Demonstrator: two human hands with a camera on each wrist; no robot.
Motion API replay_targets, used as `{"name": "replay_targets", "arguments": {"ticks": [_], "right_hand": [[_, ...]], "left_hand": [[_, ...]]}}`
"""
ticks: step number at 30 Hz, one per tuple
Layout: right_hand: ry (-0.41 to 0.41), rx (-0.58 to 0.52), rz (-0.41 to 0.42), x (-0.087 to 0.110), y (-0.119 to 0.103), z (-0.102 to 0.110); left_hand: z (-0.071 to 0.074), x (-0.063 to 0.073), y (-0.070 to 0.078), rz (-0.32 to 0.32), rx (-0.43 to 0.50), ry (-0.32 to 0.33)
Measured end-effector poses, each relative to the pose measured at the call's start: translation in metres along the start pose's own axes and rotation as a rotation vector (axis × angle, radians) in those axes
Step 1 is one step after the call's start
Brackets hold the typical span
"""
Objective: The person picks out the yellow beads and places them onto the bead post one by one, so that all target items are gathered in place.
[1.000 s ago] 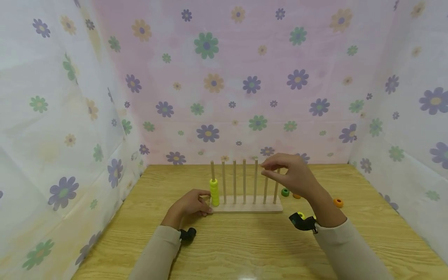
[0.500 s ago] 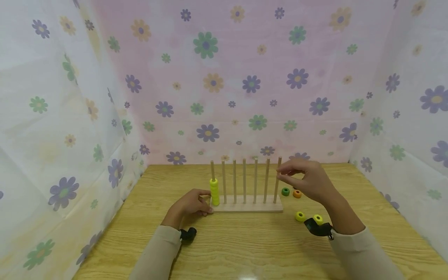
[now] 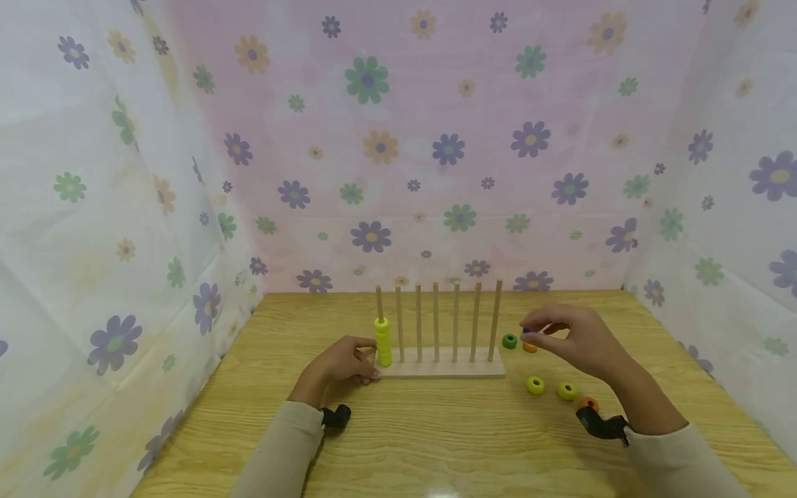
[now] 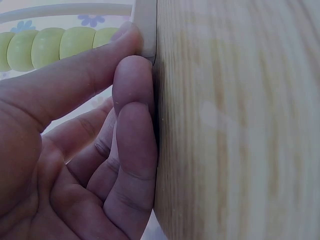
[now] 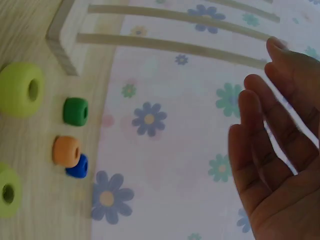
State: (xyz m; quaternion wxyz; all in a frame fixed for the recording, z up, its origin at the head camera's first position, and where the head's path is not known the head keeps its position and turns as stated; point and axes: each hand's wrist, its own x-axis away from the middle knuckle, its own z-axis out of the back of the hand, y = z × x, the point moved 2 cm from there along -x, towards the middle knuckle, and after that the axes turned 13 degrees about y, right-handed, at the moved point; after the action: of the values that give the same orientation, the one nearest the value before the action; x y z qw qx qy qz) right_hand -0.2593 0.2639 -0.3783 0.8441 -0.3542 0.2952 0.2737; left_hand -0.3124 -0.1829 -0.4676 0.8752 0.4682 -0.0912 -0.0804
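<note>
A wooden peg rack (image 3: pixel 439 369) with a row of upright pegs stands on the table. Several yellow beads (image 3: pixel 382 344) are stacked on its leftmost peg. My left hand (image 3: pixel 339 361) holds the rack's left end, thumb on the base and curled fingertips against its edge in the left wrist view. On the right, my right hand (image 3: pixel 579 339) hovers with nothing between its fingers. Near its fingertips are a blue bead (image 5: pixel 78 166), an orange bead (image 5: pixel 65 151) and a green bead (image 3: pixel 509 341) on the table.
Two loose yellow beads, a left one (image 3: pixel 535 385) and a right one (image 3: pixel 567 391), lie in front of the right hand. Another orange bead (image 3: pixel 589 402) shows beside the black wrist camera (image 3: pixel 600 423). Flowered cloth (image 3: pixel 411 138) encloses the back and sides.
My right hand has moved right and down, from beside the rack's right pegs to above the loose beads. The left hand stays on the rack's end.
</note>
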Motion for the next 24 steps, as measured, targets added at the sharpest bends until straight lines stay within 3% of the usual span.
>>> {"name": "replay_targets", "arguments": {"ticks": [4,13,18,24], "right_hand": [[-0.052,-0.032,-0.053,0.007,0.013,0.004],[-0.17,-0.109,-0.278,0.027,0.052,0.013],[-0.215,-0.173,-0.329,0.039,0.07,0.015],[-0.359,-0.328,-0.359,0.05,0.09,0.016]], "left_hand": [[0.0,0.0,-0.001,0.001,-0.002,0.003],[0.0,0.0,-0.002,0.003,0.007,0.002],[0.0,0.001,-0.001,0.015,0.011,0.001],[0.0,0.0,-0.001,0.012,0.004,0.001]]}}
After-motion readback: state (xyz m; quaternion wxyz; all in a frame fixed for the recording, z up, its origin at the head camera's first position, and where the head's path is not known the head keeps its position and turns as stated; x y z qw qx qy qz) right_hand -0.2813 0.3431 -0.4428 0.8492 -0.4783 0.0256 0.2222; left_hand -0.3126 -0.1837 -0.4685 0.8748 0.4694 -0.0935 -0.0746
